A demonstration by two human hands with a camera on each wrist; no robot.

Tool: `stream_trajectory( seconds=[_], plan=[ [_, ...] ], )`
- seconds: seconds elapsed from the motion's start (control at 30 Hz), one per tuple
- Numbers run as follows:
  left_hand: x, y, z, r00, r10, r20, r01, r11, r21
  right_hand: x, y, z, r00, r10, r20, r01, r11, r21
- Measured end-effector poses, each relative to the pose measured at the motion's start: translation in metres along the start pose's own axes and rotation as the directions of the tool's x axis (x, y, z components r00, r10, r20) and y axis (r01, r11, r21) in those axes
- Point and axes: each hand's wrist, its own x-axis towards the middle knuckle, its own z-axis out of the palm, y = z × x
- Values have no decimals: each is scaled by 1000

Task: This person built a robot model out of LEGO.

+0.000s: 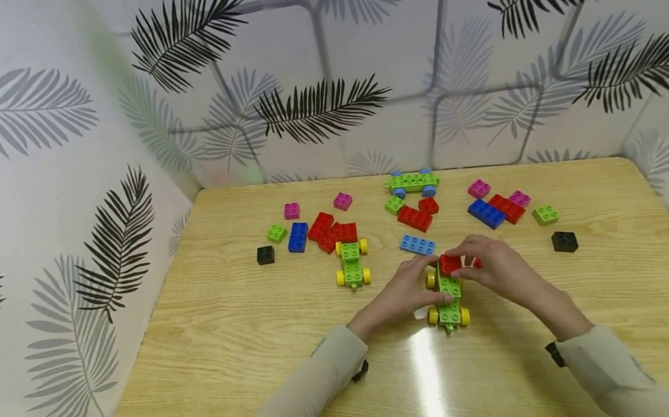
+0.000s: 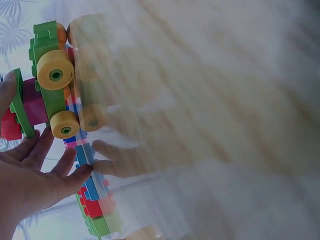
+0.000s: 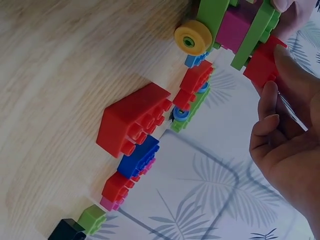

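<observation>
A green toy car (image 1: 449,316) with yellow wheels stands in front of me, between both hands. It carries a purple-pink brick (image 2: 34,105) with a long green plate (image 2: 21,102) on top. My left hand (image 1: 403,293) grips the car from the left, its thumb and fingers spread along the green upper part. The right hand (image 1: 501,270) pinches a red brick (image 3: 261,65) between thumb and fingers at the far end of the green plate. Another red brick (image 3: 132,120) lies on the table beside the car, mostly hidden behind the right hand in the head view.
A second green car (image 1: 353,272) with yellow wheels stands to the left, by several red bricks (image 1: 321,225). At the back is a green car base (image 1: 412,182) with blue wheels. A light blue brick (image 1: 418,244) lies beyond the hands; dark blue (image 1: 486,213) and black bricks (image 1: 564,241) lie right.
</observation>
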Motion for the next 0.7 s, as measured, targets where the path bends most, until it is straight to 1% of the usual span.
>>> stream_trajectory(
  seconds=[0.27,0.7],
  plan=[
    [1,-1,1,1000,12,-6,-12,1000,4,4,-4,-3,1000,-9,30,10,999,-51],
    [3,0,1,1000,23,1,-23,1000,-6,10,-7,-4,996,-65,59,72,989,-127]
  ],
)
